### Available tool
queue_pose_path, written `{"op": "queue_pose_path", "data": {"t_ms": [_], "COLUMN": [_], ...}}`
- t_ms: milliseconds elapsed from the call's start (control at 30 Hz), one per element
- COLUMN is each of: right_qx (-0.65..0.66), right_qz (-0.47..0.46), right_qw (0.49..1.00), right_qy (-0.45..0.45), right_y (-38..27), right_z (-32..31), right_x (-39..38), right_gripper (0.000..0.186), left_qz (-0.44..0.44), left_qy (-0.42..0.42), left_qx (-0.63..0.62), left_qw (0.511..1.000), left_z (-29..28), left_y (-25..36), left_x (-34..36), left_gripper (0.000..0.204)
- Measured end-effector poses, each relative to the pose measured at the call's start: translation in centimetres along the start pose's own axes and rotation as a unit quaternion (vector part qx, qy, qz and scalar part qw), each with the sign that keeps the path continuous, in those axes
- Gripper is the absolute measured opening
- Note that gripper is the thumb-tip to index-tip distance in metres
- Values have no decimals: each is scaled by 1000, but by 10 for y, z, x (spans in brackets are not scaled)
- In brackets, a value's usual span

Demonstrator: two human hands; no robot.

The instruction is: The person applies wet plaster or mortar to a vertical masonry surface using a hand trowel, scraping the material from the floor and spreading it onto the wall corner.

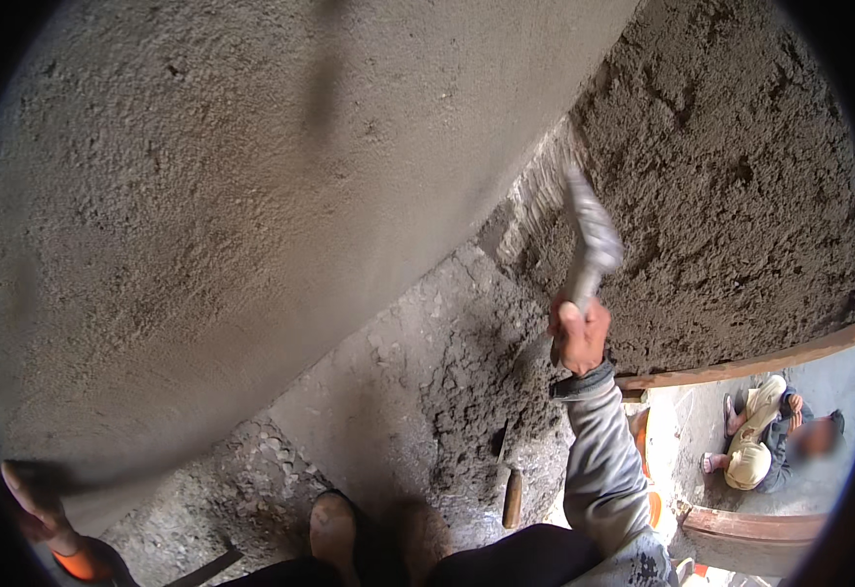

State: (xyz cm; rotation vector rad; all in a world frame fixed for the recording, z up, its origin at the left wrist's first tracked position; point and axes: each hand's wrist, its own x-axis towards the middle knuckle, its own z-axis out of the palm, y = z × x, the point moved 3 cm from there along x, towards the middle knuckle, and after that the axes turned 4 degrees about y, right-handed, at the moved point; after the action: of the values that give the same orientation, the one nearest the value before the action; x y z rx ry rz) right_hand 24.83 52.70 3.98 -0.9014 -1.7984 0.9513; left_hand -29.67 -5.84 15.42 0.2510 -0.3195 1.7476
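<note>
Nearest the lens, the smooth plastered wall [202, 196] is filling the head view. Below it, the left hand [36, 509] is lying spread against its lower edge. Right of the wall, the right hand [579, 336] is gripping a plaster-caked brush [589, 230], fist closed around its handle, bristles touching rough wet mortar [721, 196]. Beneath the wall, a wooden-handled tool [511, 494] is lying on the rubble.

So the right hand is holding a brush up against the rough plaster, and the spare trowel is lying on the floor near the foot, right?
Not quite: the head view shows the right hand gripping a trowel, not a brush, against the rough plaster. The wooden-handled tool does lie on the floor near the foot.
</note>
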Motion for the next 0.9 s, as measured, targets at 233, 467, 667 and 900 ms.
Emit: {"op": "queue_pose_path", "data": {"t_ms": [233,467,667,900], "right_qx": [-288,87,-227,59], "right_qz": [37,-100,225,26], "right_qw": [957,990,946,998], "right_qy": [-11,43,-44,15], "right_y": [70,-24,89,0], "right_z": [-14,4,-18,-6], "right_x": [27,13,35,2], "right_gripper": [42,47,52,49], "left_qz": [11,25,52,55], "left_qy": [60,73,57,75], "left_qx": [276,267,251,170], "left_qw": [959,961,965,981], "left_z": [-1,1,-14,0], "left_y": [-45,-35,-15,-10], "left_x": [47,28,10,0], "left_gripper": [51,57,63,64]}}
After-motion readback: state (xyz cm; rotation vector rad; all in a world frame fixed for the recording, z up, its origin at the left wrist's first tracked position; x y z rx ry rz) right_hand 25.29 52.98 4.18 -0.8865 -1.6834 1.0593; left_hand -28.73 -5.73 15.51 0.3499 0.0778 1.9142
